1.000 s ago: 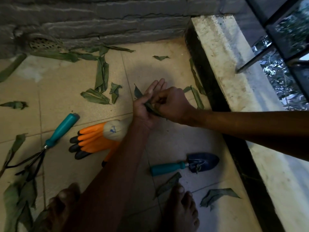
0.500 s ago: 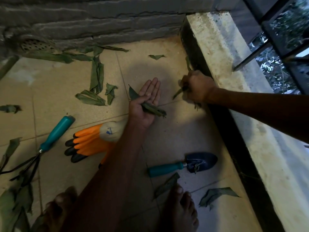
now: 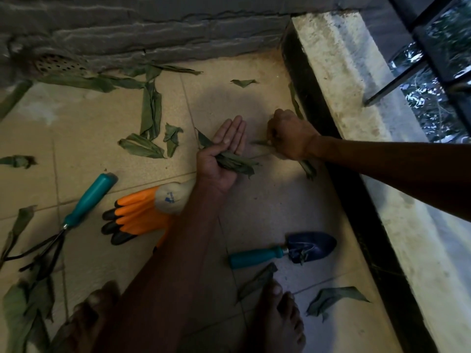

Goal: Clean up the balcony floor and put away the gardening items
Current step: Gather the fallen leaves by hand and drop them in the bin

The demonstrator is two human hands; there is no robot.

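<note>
You find almost nothing to read here. The only mark is a small blue logo (image 3: 168,200) printed on the pale cuff of the orange gardening glove (image 3: 137,217); it sits on the cuff just beside the orange part, and its letters are too small and blurred for you to make out. No other text, label, brand, number or sign can be read.

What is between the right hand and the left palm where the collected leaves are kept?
Nothing visible. The right hand, curled round a leaf, is just right of the left hand, which holds a bunch of leaves under its thumb. Only bare floor tile shows in the gap between them.
</note>
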